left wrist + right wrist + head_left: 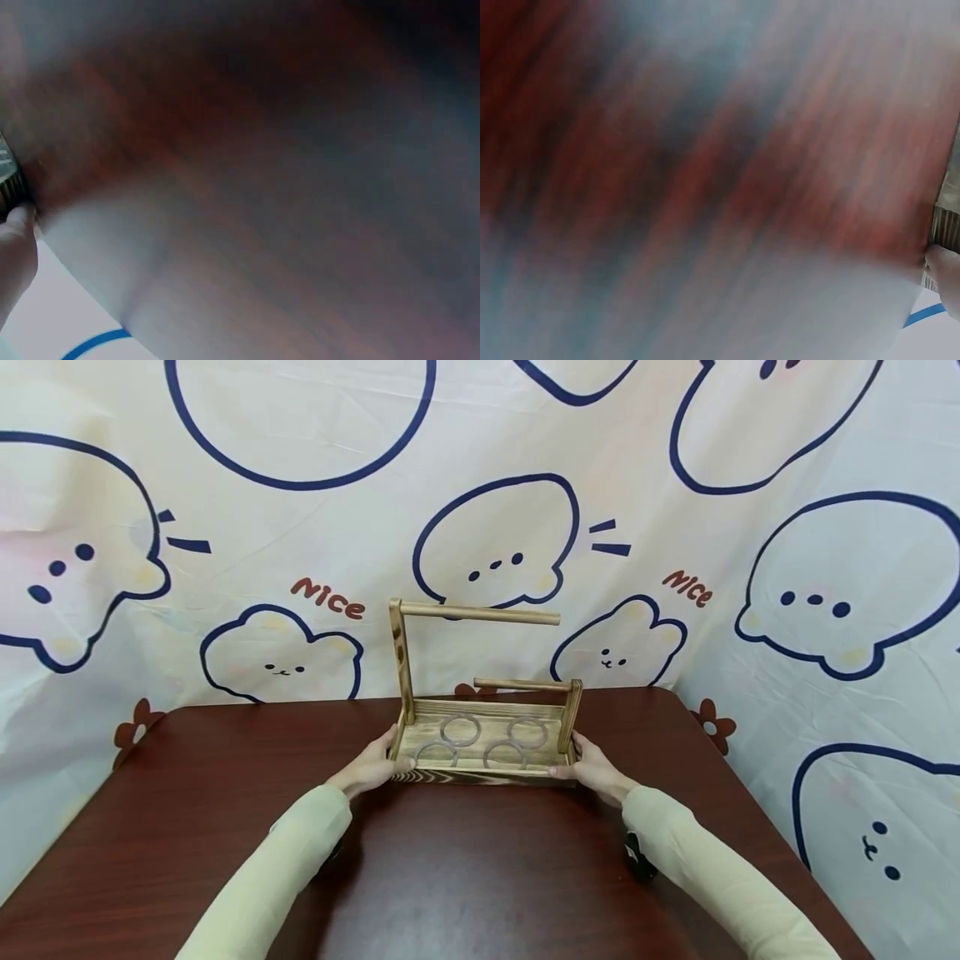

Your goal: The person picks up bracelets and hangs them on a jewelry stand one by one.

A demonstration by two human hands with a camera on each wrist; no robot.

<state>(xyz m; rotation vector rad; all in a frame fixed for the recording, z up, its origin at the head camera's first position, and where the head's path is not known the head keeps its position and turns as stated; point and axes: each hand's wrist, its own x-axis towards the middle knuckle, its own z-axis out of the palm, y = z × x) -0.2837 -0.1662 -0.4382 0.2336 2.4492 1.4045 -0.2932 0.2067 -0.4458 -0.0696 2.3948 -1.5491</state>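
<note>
A light wooden rack (480, 777) with dark grain stands toward the back of the table, a shallow tray with one upright post at each end. From the taller left post a long wooden bar (480, 612) reaches right; a shorter bar (525, 684) points left from the low right post. Several pale rings (460, 717) show in the tray. My left hand (369, 766) grips the left front corner, thumb on the front wall. At the right front corner my right hand (597, 770) holds on likewise. In both wrist views only a thumb and a bit of wood show, at the edge.
The dark red-brown table (480, 868) has rounded back corners. Behind it and along both sides hangs a white cloth (480, 435) printed with blue-outlined cartoon bears, with the rack close in front of the back cloth.
</note>
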